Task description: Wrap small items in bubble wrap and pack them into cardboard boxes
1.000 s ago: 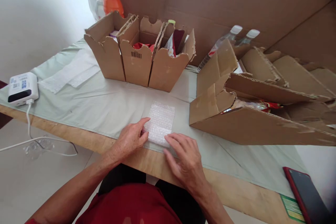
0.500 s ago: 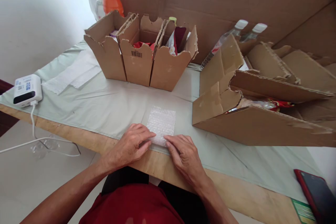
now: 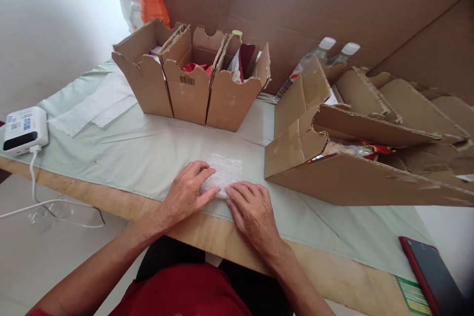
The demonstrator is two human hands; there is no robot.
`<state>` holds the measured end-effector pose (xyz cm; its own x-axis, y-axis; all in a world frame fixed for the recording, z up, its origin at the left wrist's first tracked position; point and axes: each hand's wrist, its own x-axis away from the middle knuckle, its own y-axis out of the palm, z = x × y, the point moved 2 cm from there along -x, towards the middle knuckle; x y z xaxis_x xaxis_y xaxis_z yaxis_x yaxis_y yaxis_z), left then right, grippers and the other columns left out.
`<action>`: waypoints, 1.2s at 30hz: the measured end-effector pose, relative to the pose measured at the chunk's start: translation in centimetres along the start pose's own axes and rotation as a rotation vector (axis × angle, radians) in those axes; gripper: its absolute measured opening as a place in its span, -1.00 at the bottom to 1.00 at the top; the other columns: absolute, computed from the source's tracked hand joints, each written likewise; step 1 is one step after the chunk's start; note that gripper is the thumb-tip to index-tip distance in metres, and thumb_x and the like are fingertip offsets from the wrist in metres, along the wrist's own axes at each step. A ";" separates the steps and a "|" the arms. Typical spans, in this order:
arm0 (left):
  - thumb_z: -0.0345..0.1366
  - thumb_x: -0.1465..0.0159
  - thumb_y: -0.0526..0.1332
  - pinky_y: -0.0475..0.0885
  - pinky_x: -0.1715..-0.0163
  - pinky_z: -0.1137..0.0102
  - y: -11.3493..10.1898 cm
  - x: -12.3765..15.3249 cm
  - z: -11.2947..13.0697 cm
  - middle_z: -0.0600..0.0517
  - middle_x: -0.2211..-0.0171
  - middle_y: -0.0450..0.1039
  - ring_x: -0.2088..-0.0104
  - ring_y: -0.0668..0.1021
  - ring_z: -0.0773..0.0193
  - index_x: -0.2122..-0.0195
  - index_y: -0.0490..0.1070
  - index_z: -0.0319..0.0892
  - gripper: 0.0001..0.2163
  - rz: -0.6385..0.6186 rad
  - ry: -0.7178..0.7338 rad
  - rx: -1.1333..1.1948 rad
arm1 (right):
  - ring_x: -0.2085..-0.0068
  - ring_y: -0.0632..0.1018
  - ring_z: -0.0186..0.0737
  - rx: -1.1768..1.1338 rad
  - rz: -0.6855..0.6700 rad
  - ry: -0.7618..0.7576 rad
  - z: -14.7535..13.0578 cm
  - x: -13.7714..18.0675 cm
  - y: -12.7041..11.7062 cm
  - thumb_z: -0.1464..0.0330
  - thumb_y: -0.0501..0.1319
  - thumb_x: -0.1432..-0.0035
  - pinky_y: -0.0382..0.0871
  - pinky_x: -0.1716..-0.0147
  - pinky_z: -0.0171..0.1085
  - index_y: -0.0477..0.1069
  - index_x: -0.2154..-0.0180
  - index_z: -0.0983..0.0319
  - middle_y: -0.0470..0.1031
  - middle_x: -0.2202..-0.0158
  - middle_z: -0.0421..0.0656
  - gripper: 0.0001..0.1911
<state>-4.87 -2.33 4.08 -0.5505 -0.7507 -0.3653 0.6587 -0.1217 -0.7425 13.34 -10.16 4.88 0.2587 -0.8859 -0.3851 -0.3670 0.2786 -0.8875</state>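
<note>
A small piece of clear bubble wrap [image 3: 226, 169] lies on the cloth near the table's front edge, its near side folded over. My left hand [image 3: 189, 188] holds its left side, with the fingertips on top and the thumb at the near fold. My right hand [image 3: 254, 207] is closed at the near right corner, fingertips on the fold and thumb tucked below them. Whether anything lies inside the fold cannot be seen.
Cardboard bins [image 3: 188, 94] with packets stand behind; a larger cardboard box [image 3: 355, 177] is at right, clear bottles [image 3: 314, 57] beyond it. More bubble wrap sheets [image 3: 96, 101] lie left, near a white device [image 3: 25, 131] with a cable. A phone [image 3: 431, 266] lies front right.
The near side of the bubble wrap is folded further from me, and the piece looks shorter. Both hands have moved slightly forward with it; my left thumb and fingers are wider apart. The view has shifted slightly.
</note>
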 end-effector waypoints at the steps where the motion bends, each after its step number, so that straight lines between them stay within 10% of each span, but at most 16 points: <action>1: -0.28 -0.31 0.27 0.48 -0.03 0.10 -0.3 0.4 0.3 -0.23 -0.01 0.49 -0.02 0.53 -0.01 -0.04 0.48 -0.27 -0.70 -0.009 0.045 0.020 | 0.10 0.56 -0.06 -0.040 0.000 0.017 0.2 -0.1 -0.1 0.48 0.14 -0.35 0.29 0.07 -0.08 0.49 0.07 0.22 0.65 0.15 -0.11 -0.80; 6: -0.40 -0.36 0.17 0.49 0.08 0.15 -1.1 1.4 0.8 -0.08 0.18 0.57 0.16 0.54 0.11 -0.13 0.40 -0.24 -0.68 -0.158 0.058 0.086 | 0.16 0.57 -0.16 -0.225 -0.096 0.115 0.4 0.4 -1.1 0.46 0.15 -0.36 0.35 0.11 -0.16 0.47 -0.01 0.21 0.65 0.16 -0.14 -0.76; 16: -0.29 -0.37 0.15 0.52 0.24 0.21 0.0 0.3 0.3 -0.13 0.16 0.50 0.20 0.54 0.09 -0.06 0.45 -0.23 -0.72 0.012 -0.193 0.038 | 0.09 0.52 0.00 0.077 -0.068 0.013 0.5 -0.4 -0.3 0.47 0.20 -0.28 0.27 0.07 -0.03 0.49 0.03 0.22 0.61 0.06 -0.03 -0.77; 19: -0.20 -0.33 0.20 0.53 0.37 0.34 -0.4 2.4 0.6 -0.10 0.10 0.49 0.25 0.57 0.18 -0.17 0.36 -0.16 -0.60 0.045 -0.470 0.372 | 0.15 0.56 -0.08 -0.084 0.031 0.084 1.4 -0.7 0.1 0.49 0.18 -0.32 0.29 0.10 -0.10 0.49 0.05 0.26 0.65 0.13 -0.06 -0.80; 24: -0.16 -0.23 0.30 0.52 -0.03 0.20 0.5 3.8 1.7 -0.17 -0.06 0.47 -0.03 0.59 0.08 -0.38 0.00 -0.18 -0.25 0.069 -0.728 0.909 | 0.19 0.57 -0.15 -0.394 0.008 0.246 0.0 0.3 -0.2 0.47 0.22 -0.30 0.31 0.11 -0.14 0.50 0.05 0.19 0.65 0.19 -0.14 -0.80; 31: -0.20 -0.26 0.31 0.54 0.17 0.37 0.8 2.2 3.3 0.00 0.16 0.51 0.22 0.60 0.21 -0.35 0.17 -0.07 -0.36 -0.068 -0.644 0.989 | -0.27 0.39 -0.05 -0.905 -0.095 0.625 -0.7 3.3 -1.5 0.42 0.30 -0.10 0.27 -0.18 -0.07 0.45 0.13 0.14 0.29 -0.33 -0.05 -0.75; 36: -0.23 -0.32 0.23 0.56 0.19 0.38 1.6 1.8 3.8 0.00 0.18 0.47 0.21 0.59 0.22 -0.29 0.29 -0.03 -0.50 -0.202 -0.508 0.926 | 0.18 0.58 -0.22 -1.351 -0.131 0.709 0.6 5.2 -1.9 0.12 0.38 -0.07 0.43 0.18 -0.25 0.41 -0.03 0.15 0.58 0.13 -0.13 -0.49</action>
<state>-2.82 -6.34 4.35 -0.5554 -0.8177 0.1511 0.8294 -0.5579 0.0293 15.95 -15.07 4.42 0.0302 -0.9752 0.2193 -0.9911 -0.0008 0.1329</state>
